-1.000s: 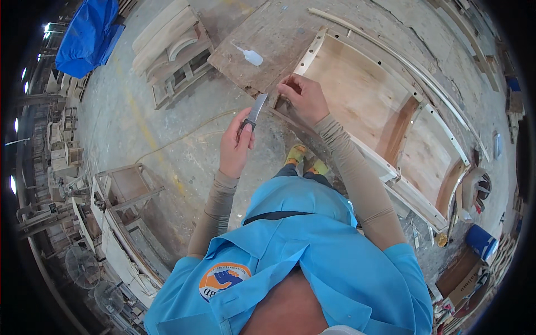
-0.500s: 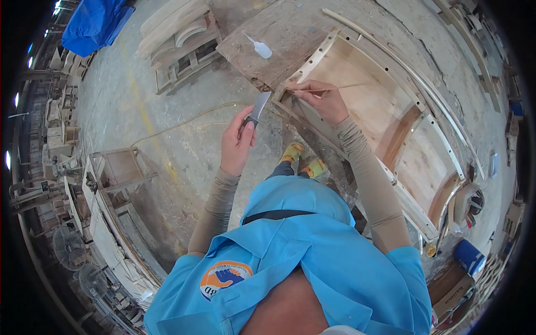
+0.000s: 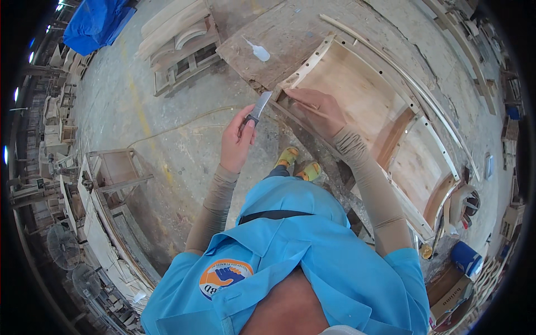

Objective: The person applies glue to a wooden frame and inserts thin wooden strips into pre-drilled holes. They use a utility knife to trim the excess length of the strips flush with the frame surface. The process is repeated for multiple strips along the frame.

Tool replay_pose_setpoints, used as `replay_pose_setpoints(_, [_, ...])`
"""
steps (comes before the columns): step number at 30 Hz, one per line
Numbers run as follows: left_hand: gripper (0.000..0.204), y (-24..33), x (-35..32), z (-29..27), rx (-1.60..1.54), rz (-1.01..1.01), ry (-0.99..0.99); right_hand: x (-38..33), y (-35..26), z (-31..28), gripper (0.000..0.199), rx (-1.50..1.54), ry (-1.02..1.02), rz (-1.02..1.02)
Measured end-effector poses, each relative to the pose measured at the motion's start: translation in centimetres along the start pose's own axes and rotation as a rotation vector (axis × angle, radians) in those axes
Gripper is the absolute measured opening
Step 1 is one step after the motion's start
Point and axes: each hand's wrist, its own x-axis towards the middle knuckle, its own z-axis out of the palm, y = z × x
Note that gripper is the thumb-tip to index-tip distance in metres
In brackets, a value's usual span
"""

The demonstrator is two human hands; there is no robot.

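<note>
My left hand (image 3: 237, 142) is closed round the dark handle of a putty knife (image 3: 261, 105). Its flat metal blade points up and away, close to the near corner of a curved wooden frame (image 3: 363, 78) but over the floor. At that same corner, my right hand (image 3: 324, 111) pinches a thin wooden stick (image 3: 316, 111), with the fingertips at or touching the frame's end rail. The fingers partly hide the stick's far end. Pale panels and a brown crosspiece fill the frame, and dark holes dot its edges.
A white squeeze bottle (image 3: 260, 52) lies on the worn board (image 3: 240, 53) beyond the frame. Stacked curved wood pieces (image 3: 178, 33) stand at far left. A hose (image 3: 190, 116) crosses the floor. A blue container (image 3: 466, 258) and a cardboard box (image 3: 449, 296) sit at lower right.
My right hand has turned and shifted slightly downward, and the stick now slopes down toward the wrist instead of jutting right across the panel. My left hand keeps the putty knife almost still.
</note>
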Motion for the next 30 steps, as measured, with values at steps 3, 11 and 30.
replay_pose_setpoints(3, [0.035,0.2,0.0,-0.2,0.012,0.007,-0.003,1.3,1.2,-0.7,0.025,0.283,-0.047,0.170])
replay_pose_setpoints(11, [0.037,-0.7,-0.9,-1.6,0.021,0.001,0.037,7.0,5.7,0.0,0.022,0.541,-0.202,0.341])
replay_pose_setpoints(30, [0.040,-1.3,0.1,-5.4,0.066,0.012,0.069,7.0,1.2,-2.1,0.021,0.646,0.153,0.434])
